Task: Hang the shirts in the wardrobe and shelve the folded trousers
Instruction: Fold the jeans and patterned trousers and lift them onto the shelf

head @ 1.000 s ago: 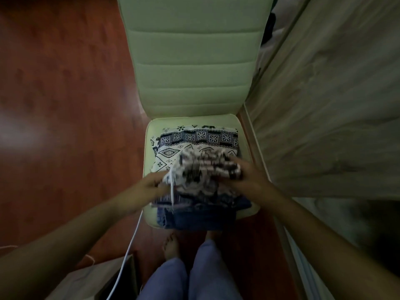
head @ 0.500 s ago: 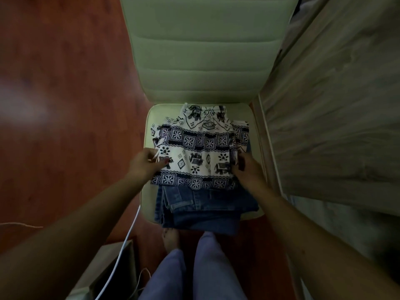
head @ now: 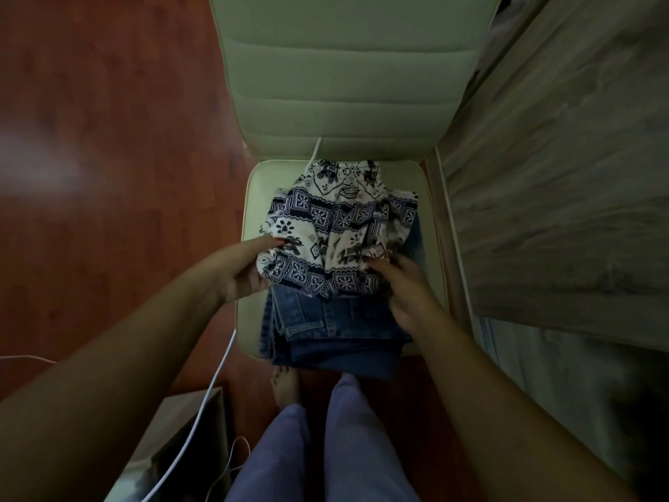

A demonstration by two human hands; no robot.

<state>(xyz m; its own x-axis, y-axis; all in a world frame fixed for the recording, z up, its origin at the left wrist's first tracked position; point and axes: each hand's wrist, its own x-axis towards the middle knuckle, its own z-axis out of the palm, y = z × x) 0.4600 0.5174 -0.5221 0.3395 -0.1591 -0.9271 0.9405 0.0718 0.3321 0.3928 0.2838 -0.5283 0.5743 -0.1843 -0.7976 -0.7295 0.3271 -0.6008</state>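
Note:
Black-and-white patterned trousers [head: 325, 230] lie bunched on top of folded blue jeans [head: 325, 331], both on the seat of a pale green chair [head: 253, 197]. My left hand [head: 242, 269] grips the patterned cloth at its left edge. On the right edge of the same cloth sits my right hand [head: 402, 284], blurred, its fingers curled against the fabric. A white drawstring [head: 314, 154] of the trousers trails up onto the chair back.
A wood-grain wardrobe door [head: 561, 168] stands close on the right. Red-brown wooden floor [head: 108, 139] spreads to the left. A small wooden box [head: 173, 429] and a white cable [head: 202, 403] lie at lower left. My legs and a bare foot [head: 286, 385] are below the chair.
The patterned trousers, rolled up in both hands a second ago, were spread over the jeans. Now they are gathered and bunched again between my hands.

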